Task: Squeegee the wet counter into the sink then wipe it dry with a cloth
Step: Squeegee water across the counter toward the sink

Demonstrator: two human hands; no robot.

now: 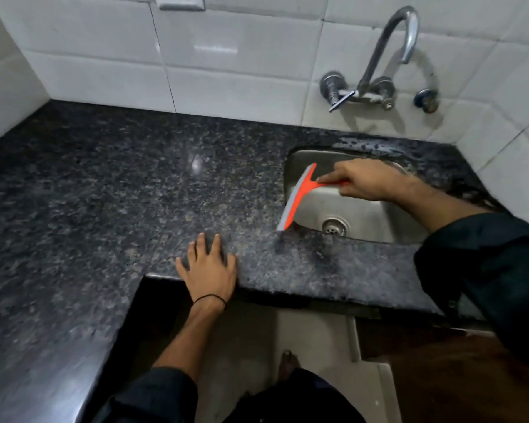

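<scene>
An orange squeegee (pixel 300 195) with a grey blade lies along the left rim of the steel sink (pixel 376 222), its blade at the counter's edge. My right hand (pixel 364 180) grips its handle over the basin. My left hand (pixel 208 267) rests flat, fingers spread, on the dark speckled granite counter (pixel 119 184) near its front edge. Water drops show on the counter strip behind the sink (pixel 379 146). No cloth is in view.
A chrome swan-neck tap (pixel 391 44) with valves juts from the white tiled wall above the sink. The counter wraps in an L to the left. A socket (pixel 180 1) sits high on the wall. Below are the floor and my foot (pixel 287 361).
</scene>
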